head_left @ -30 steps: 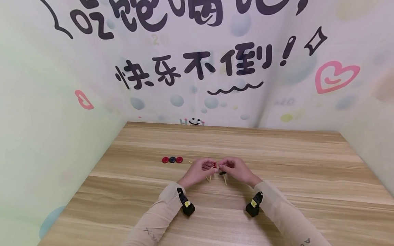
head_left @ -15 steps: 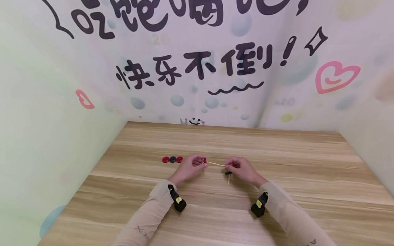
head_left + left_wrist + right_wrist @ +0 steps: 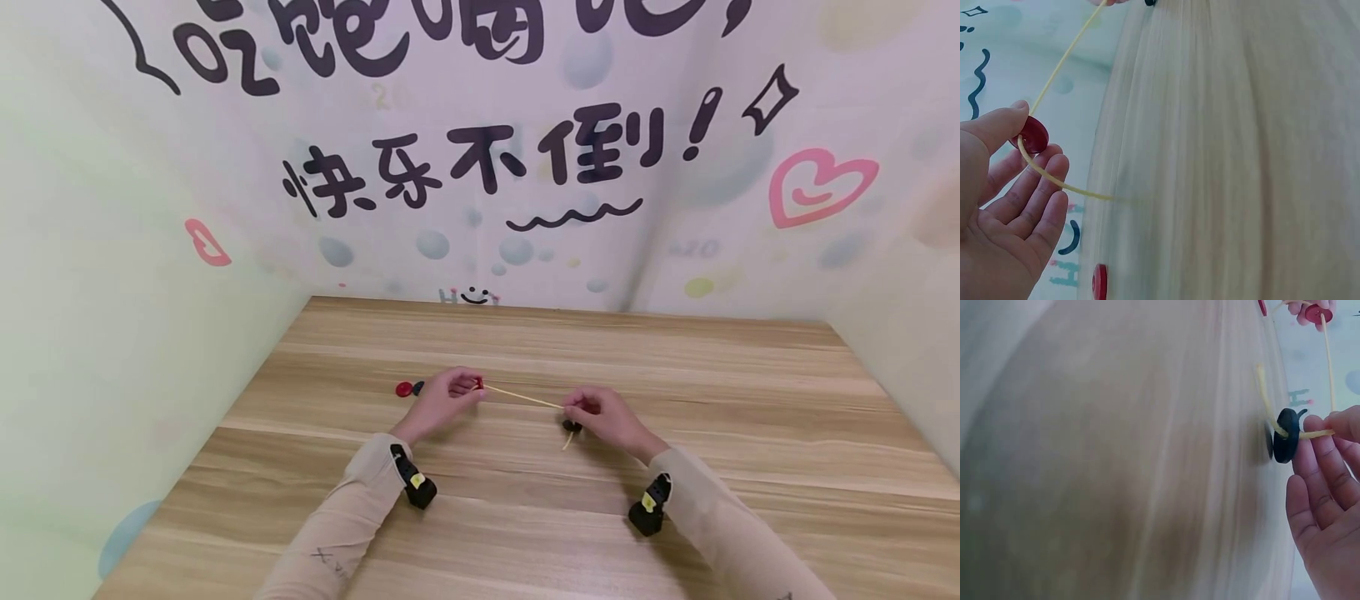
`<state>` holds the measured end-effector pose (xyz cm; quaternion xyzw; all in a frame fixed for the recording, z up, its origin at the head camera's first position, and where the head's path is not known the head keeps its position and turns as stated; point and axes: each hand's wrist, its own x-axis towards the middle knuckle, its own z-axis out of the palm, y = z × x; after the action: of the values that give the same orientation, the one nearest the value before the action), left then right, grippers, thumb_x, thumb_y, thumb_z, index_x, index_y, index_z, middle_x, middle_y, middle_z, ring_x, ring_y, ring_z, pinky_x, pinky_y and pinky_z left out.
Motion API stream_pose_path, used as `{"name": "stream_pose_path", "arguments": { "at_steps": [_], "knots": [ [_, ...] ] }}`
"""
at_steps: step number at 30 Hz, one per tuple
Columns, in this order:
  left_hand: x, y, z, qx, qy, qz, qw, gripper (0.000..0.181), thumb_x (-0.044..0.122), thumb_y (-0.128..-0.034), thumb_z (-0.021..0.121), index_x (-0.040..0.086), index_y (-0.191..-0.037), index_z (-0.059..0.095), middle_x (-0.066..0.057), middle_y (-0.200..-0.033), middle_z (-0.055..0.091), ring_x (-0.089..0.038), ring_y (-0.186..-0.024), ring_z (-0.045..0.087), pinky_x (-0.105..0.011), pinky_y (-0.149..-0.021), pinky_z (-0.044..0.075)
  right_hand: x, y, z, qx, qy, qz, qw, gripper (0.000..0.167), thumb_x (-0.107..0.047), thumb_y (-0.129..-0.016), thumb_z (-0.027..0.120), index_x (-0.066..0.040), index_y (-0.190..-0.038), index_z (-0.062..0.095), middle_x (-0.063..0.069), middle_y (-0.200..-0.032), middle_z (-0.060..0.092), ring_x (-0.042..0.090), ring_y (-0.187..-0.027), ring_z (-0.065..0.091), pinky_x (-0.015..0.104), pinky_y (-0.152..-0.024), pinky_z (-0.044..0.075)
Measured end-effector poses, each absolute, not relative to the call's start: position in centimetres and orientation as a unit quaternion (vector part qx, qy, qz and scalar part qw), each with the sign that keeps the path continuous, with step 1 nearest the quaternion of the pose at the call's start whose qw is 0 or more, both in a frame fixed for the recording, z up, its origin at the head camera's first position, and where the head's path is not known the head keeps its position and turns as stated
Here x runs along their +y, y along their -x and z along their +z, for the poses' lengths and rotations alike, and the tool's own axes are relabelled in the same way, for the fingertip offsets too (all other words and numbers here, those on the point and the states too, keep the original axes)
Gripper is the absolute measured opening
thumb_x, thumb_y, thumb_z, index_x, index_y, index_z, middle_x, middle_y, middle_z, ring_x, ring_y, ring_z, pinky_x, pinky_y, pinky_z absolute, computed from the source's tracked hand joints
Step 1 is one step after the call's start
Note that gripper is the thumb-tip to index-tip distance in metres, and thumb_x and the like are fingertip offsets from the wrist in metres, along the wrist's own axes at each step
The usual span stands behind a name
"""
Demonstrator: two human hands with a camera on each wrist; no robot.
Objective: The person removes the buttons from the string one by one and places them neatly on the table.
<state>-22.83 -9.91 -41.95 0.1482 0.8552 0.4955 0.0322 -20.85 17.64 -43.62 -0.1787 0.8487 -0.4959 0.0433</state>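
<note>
My left hand point(image 3: 444, 402) pinches a red button point(image 3: 1035, 135) between thumb and fingertips. A yellow cord point(image 3: 523, 397) passes through this button, and its loose end hangs past the fingers in the left wrist view. The cord runs taut across to my right hand point(image 3: 611, 418), whose thumb and finger pinch it. Just beside the right fingertips, a black button point(image 3: 1286, 435) is threaded on the cord near its short free end, close above the table.
On the wooden table point(image 3: 525, 533), a red button point(image 3: 403, 389) and a dark button point(image 3: 419, 388) lie left of my left hand, which covers part of that row. A printed cloth point(image 3: 480, 250) rises behind the table's far edge.
Both hands have moved apart, the left one leftward with the red button and the right one rightward. The cord between them is longer and straight. The left hand now hides one lying red button.
</note>
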Motion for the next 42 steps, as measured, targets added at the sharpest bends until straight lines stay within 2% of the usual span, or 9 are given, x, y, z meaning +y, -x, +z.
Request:
{"name": "stream_pose_path", "arguments": {
  "at_steps": [10, 17, 33, 42],
  "knots": [
    [-12.2, 23.4, -42.2, 0.861, -0.141, 0.489, 0.016, 0.031, 0.018, -0.0801, 0.066, 0.005, -0.108, 0.06, -0.004, -0.097, 0.062, -0.017, -0.087, 0.056, -0.031, -0.078, 0.046, 18.4, 20.9, -44.2, 0.852, 0.187, -0.489, 0.026, 0.011, -0.006, -0.084, 0.059, 0.003, -0.09, 0.062, 0.007, -0.08, 0.062, 0.011, -0.068, 0.054, 0.022, -0.059, 0.045],
    [-13.4, 23.3, -42.1, 0.857, -0.146, 0.495, 0.008, 0.035, 0.02, -0.0812, 0.065, -0.001, -0.108, 0.058, -0.01, -0.099, 0.062, -0.022, -0.088, 0.057, -0.034, -0.078, 0.046, 18.6, 20.8, -44.2, 0.854, 0.186, -0.485, 0.022, 0.011, -0.007, -0.084, 0.059, 0.002, -0.088, 0.062, 0.006, -0.078, 0.062, 0.011, -0.065, 0.053, 0.022, -0.056, 0.044],
    [-15.2, 23.2, -42.0, 0.86, -0.136, 0.493, 0.007, 0.034, 0.014, -0.0822, 0.063, -0.003, -0.111, 0.057, -0.011, -0.096, 0.063, -0.021, -0.086, 0.058, -0.032, -0.077, 0.047, 19.2, 20.6, -43.9, 0.856, 0.169, -0.488, 0.02, 0.011, -0.007, -0.084, 0.059, 0.003, -0.089, 0.062, 0.01, -0.08, 0.063, 0.017, -0.069, 0.056, 0.022, -0.057, 0.045],
    [-17.0, 23.5, -41.9, 0.871, -0.114, 0.477, 0.009, 0.038, 0.018, -0.0842, 0.061, -0.003, -0.115, 0.054, -0.013, -0.1, 0.06, -0.024, -0.091, 0.056, -0.036, -0.08, 0.046, 19.4, 20.7, -43.9, 0.856, 0.174, -0.486, 0.015, 0.009, -0.006, -0.084, 0.059, 0.002, -0.087, 0.061, 0.011, -0.079, 0.063, 0.015, -0.068, 0.056, 0.022, -0.057, 0.045]
  ]
}}
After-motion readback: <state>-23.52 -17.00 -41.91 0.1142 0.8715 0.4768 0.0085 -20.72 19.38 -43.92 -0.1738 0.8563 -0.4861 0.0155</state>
